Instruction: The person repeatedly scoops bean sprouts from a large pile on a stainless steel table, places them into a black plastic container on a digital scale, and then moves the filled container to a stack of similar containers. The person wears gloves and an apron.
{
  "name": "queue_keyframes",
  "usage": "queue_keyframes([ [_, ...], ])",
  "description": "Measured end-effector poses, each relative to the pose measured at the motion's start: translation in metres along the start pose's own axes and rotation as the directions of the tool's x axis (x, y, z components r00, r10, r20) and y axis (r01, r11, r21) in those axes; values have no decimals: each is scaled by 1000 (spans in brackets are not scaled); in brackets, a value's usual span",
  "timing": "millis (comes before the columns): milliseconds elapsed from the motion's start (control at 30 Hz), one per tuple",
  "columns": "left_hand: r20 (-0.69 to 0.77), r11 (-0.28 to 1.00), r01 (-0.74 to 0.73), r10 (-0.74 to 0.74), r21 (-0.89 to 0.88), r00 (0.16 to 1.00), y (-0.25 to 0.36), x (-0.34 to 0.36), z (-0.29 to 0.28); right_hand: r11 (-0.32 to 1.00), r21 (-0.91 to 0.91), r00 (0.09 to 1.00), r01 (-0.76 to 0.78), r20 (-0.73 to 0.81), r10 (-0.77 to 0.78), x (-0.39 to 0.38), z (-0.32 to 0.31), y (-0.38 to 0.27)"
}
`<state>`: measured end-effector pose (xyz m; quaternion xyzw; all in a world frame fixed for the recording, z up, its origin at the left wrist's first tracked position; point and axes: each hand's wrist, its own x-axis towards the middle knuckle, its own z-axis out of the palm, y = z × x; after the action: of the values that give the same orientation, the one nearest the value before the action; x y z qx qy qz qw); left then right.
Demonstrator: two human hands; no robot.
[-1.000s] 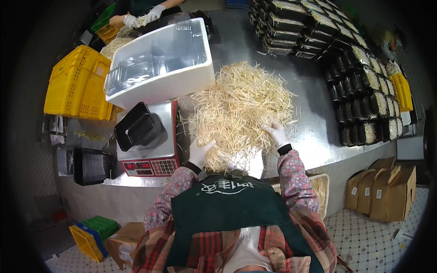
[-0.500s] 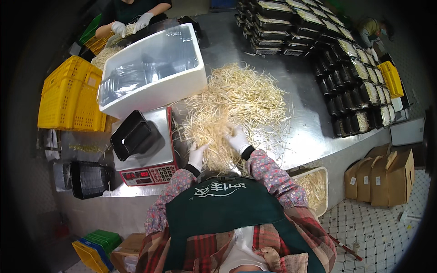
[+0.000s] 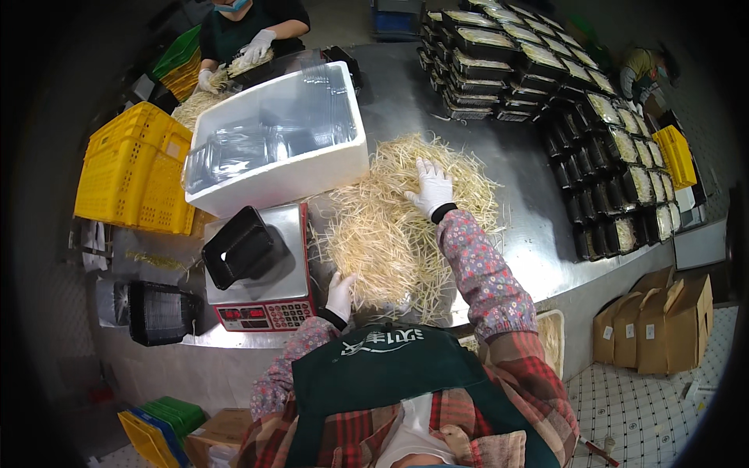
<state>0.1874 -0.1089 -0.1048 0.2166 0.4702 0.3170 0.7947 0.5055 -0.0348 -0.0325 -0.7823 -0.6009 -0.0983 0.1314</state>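
My gloved right hand [image 3: 429, 187] rests with fingers spread on the upper part of a loose heap of pale sprouts [image 3: 370, 253]. My gloved left hand [image 3: 339, 296] touches the heap's lower left edge, fingers loosely apart with nothing clearly held. Left of the heap, an empty black plastic tray [image 3: 232, 253] sits tilted on a silver weighing scale [image 3: 285, 269] with a red base. Above the scale stands a white foam box [image 3: 277, 171] holding clear plastic lids.
Stacks of filled black trays [image 3: 605, 179] line the steel table's right. Yellow crates [image 3: 129, 171] and nested black trays [image 3: 156, 312] stand left. A masked co-worker [image 3: 246, 35] handles sprouts across the table; another person [image 3: 647, 74] is at far right. Cardboard boxes [image 3: 655, 327] stand on the floor.
My right hand has moved up the heap from its lower part and spread out. The sprouts have shifted toward me. The co-worker's hands have moved apart, and the view has shifted.
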Motion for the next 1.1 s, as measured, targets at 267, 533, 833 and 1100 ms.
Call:
queue_keyframes([
  [267, -55, 1000, 11, -12, -17, 998, -3, -3, -9, 952, 303, 970, -43, 242, -33, 29, -14, 33],
  [533, -57, 999, 5, -8, -38, 998, -16, 7, -13, 945, 68, 934, 320, 146, -327, -23, -1, 40],
  [833, -74, 1000, 16, -15, 13, 997, -1, -5, -9, 858, 436, 901, -272, 428, 68, -5, -55, 33],
  [1100, -25, 999, 37, -36, 18, 999, 6, -9, -1, 751, 592, 856, -292, 513, -72, -45, -8, 31],
])
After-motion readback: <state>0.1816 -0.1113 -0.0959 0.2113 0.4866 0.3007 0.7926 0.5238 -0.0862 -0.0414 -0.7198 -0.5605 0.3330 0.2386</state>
